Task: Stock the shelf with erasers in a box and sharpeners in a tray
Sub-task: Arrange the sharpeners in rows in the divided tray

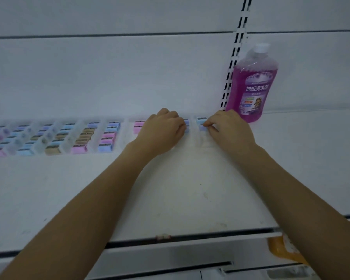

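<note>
1. Head camera looks down on two bare forearms reaching to the back of a white shelf [170,188].
2. At left, a clear tray [66,145] holds six blurred columns of pastel sharpeners [79,148], the leftmost cut by the frame edge; single pieces are too blurred to count.
3. Two pink sharpeners [138,126] sit just left of the left hand [162,132], whose fingers curl down against a blue sharpener [186,124]; whether they grip it cannot be told.
4. The right hand [228,130] pinches a second blue sharpener [202,126] between thumb and forefinger.
5. One purple bottle [251,83] stands upright just beside the right hand, against the shelf's back wall.
</note>
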`<act>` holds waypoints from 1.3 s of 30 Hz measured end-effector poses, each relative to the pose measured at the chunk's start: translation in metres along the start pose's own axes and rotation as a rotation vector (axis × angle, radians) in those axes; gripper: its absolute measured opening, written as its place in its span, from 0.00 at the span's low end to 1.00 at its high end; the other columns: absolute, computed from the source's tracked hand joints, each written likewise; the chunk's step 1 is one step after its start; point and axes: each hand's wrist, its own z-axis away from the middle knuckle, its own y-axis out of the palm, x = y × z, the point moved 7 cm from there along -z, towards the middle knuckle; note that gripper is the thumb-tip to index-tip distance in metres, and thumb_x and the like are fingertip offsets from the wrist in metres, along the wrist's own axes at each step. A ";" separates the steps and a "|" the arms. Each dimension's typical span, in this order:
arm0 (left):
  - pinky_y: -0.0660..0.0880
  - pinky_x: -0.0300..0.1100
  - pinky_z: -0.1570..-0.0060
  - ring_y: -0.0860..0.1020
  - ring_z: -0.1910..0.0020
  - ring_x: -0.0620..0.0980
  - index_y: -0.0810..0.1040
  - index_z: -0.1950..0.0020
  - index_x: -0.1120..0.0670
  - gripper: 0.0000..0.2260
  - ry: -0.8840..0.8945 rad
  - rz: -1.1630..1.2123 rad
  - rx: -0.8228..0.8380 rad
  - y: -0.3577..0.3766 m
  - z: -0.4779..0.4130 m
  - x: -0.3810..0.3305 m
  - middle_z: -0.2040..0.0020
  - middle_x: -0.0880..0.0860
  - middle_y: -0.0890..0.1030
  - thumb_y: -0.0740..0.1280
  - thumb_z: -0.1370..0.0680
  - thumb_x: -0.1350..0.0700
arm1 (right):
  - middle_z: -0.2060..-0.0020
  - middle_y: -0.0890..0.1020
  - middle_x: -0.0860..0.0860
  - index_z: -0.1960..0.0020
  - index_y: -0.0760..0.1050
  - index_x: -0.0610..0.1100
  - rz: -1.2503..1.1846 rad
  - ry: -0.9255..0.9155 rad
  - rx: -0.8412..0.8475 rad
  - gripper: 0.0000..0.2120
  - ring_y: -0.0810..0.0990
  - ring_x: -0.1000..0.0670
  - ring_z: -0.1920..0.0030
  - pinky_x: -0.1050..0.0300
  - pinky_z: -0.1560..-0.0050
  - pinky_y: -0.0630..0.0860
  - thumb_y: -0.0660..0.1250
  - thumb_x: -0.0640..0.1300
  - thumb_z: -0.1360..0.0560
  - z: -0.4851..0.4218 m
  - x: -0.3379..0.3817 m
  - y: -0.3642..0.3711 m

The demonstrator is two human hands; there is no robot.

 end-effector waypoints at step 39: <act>0.68 0.46 0.47 0.73 0.42 0.55 0.75 0.37 0.56 0.14 -0.007 0.103 -0.327 -0.056 0.017 0.029 0.41 0.55 0.77 0.59 0.21 0.54 | 0.55 0.83 0.46 0.52 0.81 0.40 -0.184 -0.376 -0.208 0.15 0.79 0.42 0.57 0.52 0.56 0.76 0.57 0.39 0.30 0.022 0.057 -0.021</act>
